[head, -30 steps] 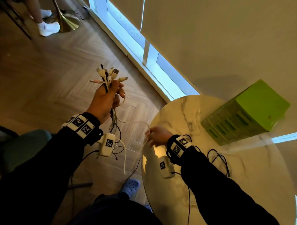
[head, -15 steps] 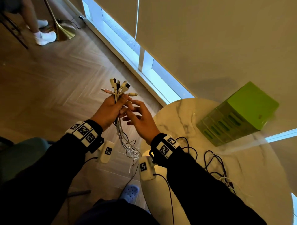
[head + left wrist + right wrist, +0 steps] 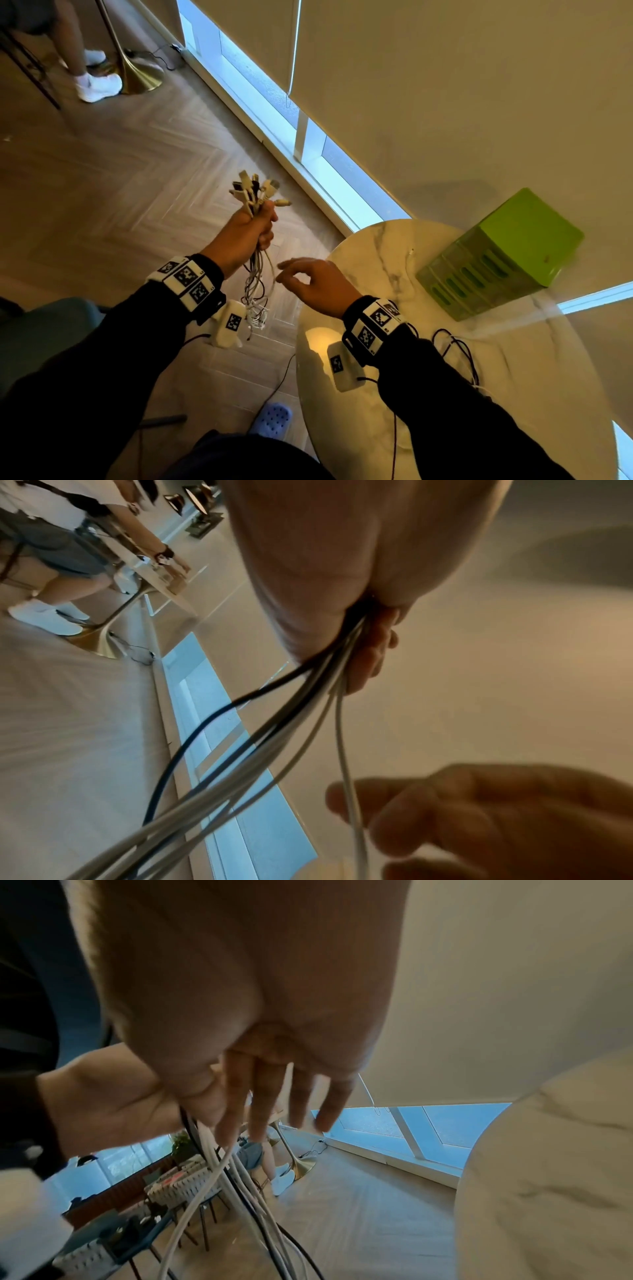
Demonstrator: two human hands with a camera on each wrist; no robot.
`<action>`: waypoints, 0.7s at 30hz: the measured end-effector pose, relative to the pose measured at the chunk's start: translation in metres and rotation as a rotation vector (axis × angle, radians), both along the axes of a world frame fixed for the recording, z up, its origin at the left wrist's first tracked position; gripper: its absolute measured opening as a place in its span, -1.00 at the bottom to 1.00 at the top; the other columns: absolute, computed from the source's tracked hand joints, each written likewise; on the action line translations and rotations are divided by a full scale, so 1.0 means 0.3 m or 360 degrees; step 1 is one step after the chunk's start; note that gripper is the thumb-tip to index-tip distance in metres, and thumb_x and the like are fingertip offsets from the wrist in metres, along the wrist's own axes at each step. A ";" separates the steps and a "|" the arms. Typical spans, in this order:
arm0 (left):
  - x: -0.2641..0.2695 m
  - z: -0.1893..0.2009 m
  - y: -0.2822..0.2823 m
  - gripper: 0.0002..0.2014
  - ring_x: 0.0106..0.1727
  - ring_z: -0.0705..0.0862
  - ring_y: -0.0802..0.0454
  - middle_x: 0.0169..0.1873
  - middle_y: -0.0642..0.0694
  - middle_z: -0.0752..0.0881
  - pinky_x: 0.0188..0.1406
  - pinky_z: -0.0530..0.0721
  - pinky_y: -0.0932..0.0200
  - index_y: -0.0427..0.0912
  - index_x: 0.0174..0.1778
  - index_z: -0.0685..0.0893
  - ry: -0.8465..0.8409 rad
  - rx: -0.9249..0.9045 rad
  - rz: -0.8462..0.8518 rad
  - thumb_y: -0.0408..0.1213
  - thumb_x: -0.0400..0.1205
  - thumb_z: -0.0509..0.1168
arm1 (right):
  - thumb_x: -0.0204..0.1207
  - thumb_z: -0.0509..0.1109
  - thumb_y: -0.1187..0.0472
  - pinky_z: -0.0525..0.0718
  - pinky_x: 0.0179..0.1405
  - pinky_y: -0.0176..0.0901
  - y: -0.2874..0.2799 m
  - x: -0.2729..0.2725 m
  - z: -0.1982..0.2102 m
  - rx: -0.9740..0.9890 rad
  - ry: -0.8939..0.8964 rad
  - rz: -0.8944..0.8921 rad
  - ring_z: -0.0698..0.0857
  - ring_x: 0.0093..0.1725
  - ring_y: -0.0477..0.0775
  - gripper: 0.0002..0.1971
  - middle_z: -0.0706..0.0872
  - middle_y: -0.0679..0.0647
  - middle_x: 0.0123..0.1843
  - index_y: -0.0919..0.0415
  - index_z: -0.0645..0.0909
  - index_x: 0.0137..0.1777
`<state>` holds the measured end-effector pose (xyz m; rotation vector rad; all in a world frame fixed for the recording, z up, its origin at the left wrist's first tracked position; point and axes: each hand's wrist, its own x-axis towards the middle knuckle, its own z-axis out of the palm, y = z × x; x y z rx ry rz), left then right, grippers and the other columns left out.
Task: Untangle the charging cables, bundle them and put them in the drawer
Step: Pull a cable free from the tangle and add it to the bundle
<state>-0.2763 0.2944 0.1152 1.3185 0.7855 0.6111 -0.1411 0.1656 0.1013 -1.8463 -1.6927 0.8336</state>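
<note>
My left hand (image 3: 263, 229) grips a bunch of white and black charging cables (image 3: 257, 284) just below their plugs (image 3: 257, 192), which fan out upward. The cords hang down over the floor in a tangle. My right hand (image 3: 294, 274) hovers to the right of the hanging cords with relaxed fingers and holds nothing. The right wrist view shows its fingers (image 3: 270, 1096) straight in front of the cables (image 3: 219, 1164). The left wrist view shows the cords (image 3: 274, 723) coming out of my left fist (image 3: 373, 642). A green drawer box (image 3: 507, 253) stands on the table's far side.
The round marble table (image 3: 376, 246) is at my right, with more black cables (image 3: 455, 349) lying on it by my right sleeve. Another person's legs in white shoes (image 3: 99, 85) and a brass lamp base (image 3: 140, 78) are far left. A teal chair (image 3: 51, 325) is beside me.
My right hand left the table edge, rose to the plugs at my left hand, then dropped beside the hanging cords. My left hand kept its grip on the bunch.
</note>
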 end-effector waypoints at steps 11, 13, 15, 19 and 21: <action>0.012 -0.004 -0.072 -0.50 0.46 0.51 0.05 0.34 -0.09 0.56 0.56 0.43 -0.13 0.12 0.50 0.53 0.0533 0.0495 -0.0475 0.27 0.76 0.00 | 0.72 0.16 0.43 0.70 0.28 -0.08 0.096 -0.099 0.057 0.0132 0.1179 -0.0325 0.72 0.21 0.20 -0.59 0.62 0.46 0.29 0.47 0.32 0.56; 0.008 0.010 -0.055 -0.53 0.50 0.39 0.02 0.42 -0.02 0.37 0.56 0.40 -0.09 0.17 0.49 0.51 0.0617 0.0670 -0.0529 0.27 0.76 0.00 | 0.81 0.03 0.36 0.70 0.11 0.08 0.102 -0.132 0.072 0.0249 0.1267 -0.0333 0.63 0.01 0.32 -0.70 0.55 0.57 0.12 0.43 0.44 0.43; 0.009 0.034 -0.050 -0.59 0.43 0.36 0.06 0.34 0.01 0.35 0.52 0.34 0.00 0.23 0.45 0.53 0.0657 0.0693 -0.0471 0.23 0.77 0.03 | 0.82 0.03 0.19 0.64 -0.16 0.11 0.103 -0.143 0.071 0.0156 0.1193 -0.0467 0.52 -0.18 0.19 -0.70 0.55 0.38 -0.11 -0.02 0.58 0.32; 0.014 0.030 -0.072 -0.71 0.49 0.49 0.06 0.38 0.06 0.54 0.60 0.37 -0.17 0.61 0.18 0.58 0.0338 0.0316 -0.0260 0.43 0.60 0.11 | 0.80 0.08 0.11 0.45 -0.31 -0.11 0.097 -0.105 0.089 -0.0070 0.1291 -0.0709 0.42 -0.34 -0.01 -0.69 0.48 0.10 -0.27 0.15 0.59 0.33; 0.015 -0.015 -0.108 -0.58 0.47 0.59 0.06 0.41 0.05 0.60 0.47 0.56 -0.14 0.41 0.39 0.47 0.0034 0.0022 -0.0402 0.33 0.62 0.25 | 0.77 0.13 0.12 0.50 -0.29 -0.14 0.095 -0.075 0.120 -0.0073 0.1428 -0.0751 0.48 -0.34 -0.02 -0.70 0.53 0.09 -0.25 0.10 0.70 0.18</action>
